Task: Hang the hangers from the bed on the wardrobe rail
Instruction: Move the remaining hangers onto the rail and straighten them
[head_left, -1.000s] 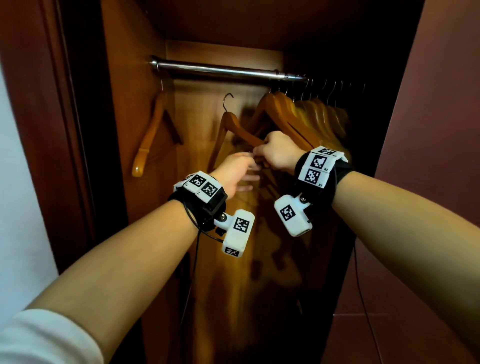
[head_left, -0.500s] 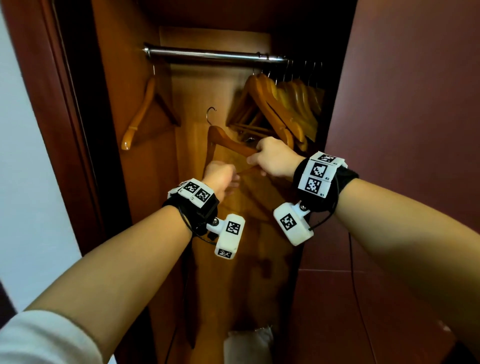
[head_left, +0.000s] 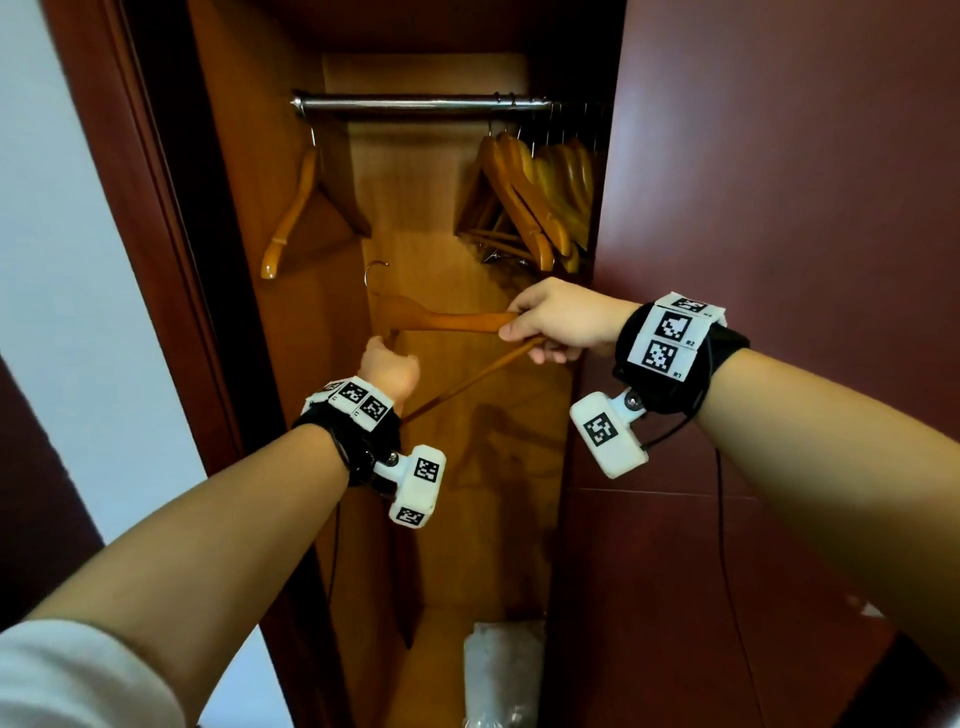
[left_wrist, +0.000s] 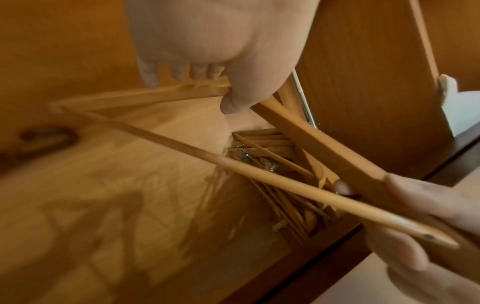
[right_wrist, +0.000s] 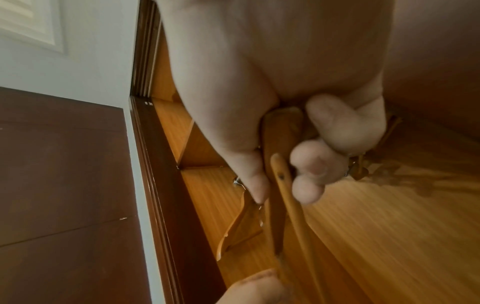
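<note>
Up ahead, the open wardrobe (head_left: 441, 364) fills the view, its steel rail (head_left: 421, 102) running across the top. A bunch of wooden hangers (head_left: 535, 197) crowds the rail's right end and a single hanger (head_left: 293, 208) hangs at the left, with bare rail between them. Well below the rail, the hanger being hung (head_left: 441, 318) lies nearly flat, its hook pointing up. The right hand (head_left: 558, 322) grips its right arm and bottom bar; the left hand (head_left: 389, 364) curls around its left side. To do this well, I would turn it upright, lift the hook above the bare stretch of rail, and lower it on. Only the left wrist view shows that thumb (left_wrist: 233, 102) pinching beside the hanger's peak.
</note>
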